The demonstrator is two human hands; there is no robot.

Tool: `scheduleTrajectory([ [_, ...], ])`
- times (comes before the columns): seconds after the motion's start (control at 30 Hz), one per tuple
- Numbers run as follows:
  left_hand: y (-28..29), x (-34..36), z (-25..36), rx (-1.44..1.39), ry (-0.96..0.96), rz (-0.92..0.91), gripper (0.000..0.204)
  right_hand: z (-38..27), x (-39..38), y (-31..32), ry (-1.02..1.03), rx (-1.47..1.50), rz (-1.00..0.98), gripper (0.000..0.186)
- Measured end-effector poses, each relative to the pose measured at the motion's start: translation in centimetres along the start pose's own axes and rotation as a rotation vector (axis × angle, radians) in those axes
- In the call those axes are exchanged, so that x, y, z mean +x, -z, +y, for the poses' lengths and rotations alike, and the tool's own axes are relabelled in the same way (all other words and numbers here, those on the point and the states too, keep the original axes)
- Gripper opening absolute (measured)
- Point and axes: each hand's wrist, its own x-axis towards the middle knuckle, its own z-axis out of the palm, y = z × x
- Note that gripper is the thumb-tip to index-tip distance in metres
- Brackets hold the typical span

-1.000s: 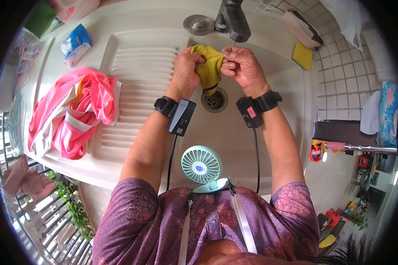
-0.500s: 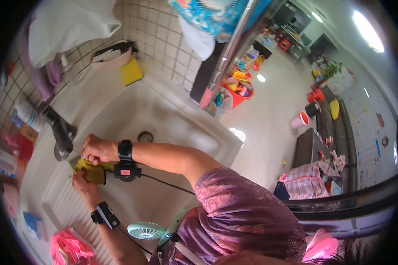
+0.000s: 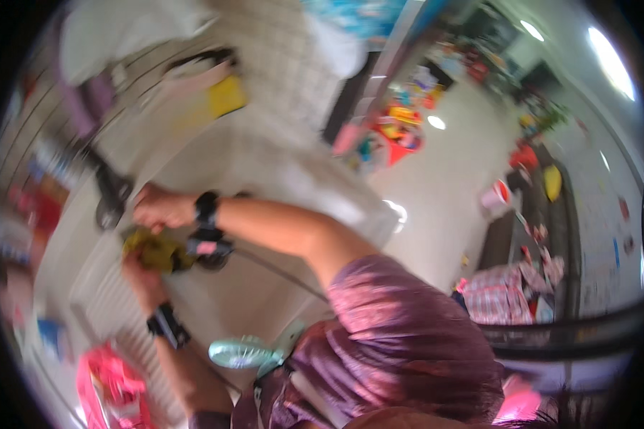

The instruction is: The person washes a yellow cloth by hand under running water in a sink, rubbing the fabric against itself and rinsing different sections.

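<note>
A mustard-yellow cloth of soft fabric (image 3: pixel 156 252) — bunched, crumpled and blurred — sits in the grasp of the left hand (image 3: pixel 141 272) over the white sink basin (image 3: pixel 254 307), one edge just beside the right hand (image 3: pixel 159 206); any contact there is unclear.

Around nine o'clock there are two hands, namely the left hand (image 3: pixel 142 274) and the right hand (image 3: pixel 162 207), plus two dark wristbands (image 3: pixel 207 207), one yellow cloth (image 3: pixel 166 256) and one tap (image 3: pixel 110 194). One sponge (image 3: pixel 227 96) sits at eleven o'clock and one small fan (image 3: pixel 242 353) at seven. There is one bucket (image 3: pixel 495 199) at three o'clock, and two bright ceiling lights (image 3: pixel 612 63) toward two
</note>
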Motion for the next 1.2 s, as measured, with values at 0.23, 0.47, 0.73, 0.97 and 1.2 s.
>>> scheduleTrajectory([
  [0.23, -0.2, 1.4, 2.6, -0.771, 0.249, 0.285, 0.028, 0.6, -0.2, -1.8, -0.307, 0.1, -0.008, 0.024],
  [0.47, -0.4, 1.3, 2.9, -0.817, 0.28, 0.265, 0.024, 0.3, -0.4, -1.0, -0.326, 0.071, 0.0, 0.022],
  [0.73, -0.7, 1.3, 2.8, -0.805, 0.293, 0.274, 0.021, -0.2, -1.0, 0.3, -0.253, -0.084, -0.013, 0.006],
  [0.97, -0.8, 1.3, 3.2, -0.829, 0.307, 0.304, 0.02, 0.0, -0.5, 0.0, -0.247, -0.102, 0.011, 0.011],
  [1.2, -0.7, 1.4, 2.7, -0.855, 0.337, 0.289, 0.018, 0.4, -0.2, 0.0, -0.243, -0.025, -0.03, 0.015],
])
